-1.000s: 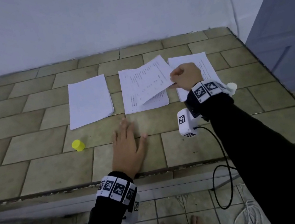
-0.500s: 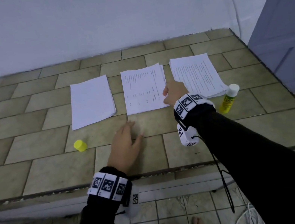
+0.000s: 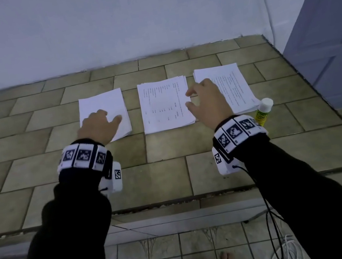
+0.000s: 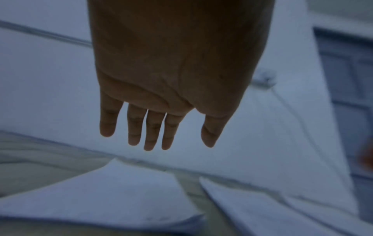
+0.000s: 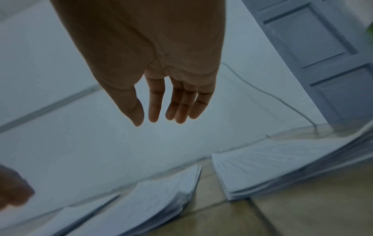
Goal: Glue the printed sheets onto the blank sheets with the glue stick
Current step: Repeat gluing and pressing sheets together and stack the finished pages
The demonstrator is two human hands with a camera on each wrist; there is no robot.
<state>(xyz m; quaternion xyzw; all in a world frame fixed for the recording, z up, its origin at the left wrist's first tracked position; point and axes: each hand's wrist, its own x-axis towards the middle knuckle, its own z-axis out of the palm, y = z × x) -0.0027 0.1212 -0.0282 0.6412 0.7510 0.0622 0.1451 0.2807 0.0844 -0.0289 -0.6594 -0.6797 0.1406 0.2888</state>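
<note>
We see three paper piles in a row on the tiled surface: the blank white stack at frame left, a printed stack in the middle, another printed stack at right, with the upright yellow glue stick just beside its lower right corner.

The left hand hangs above the desk with its fingers straight and a little apart, holding nothing. Below it lies a white stack of blank sheets, and just beside, another paper stack.
</note>
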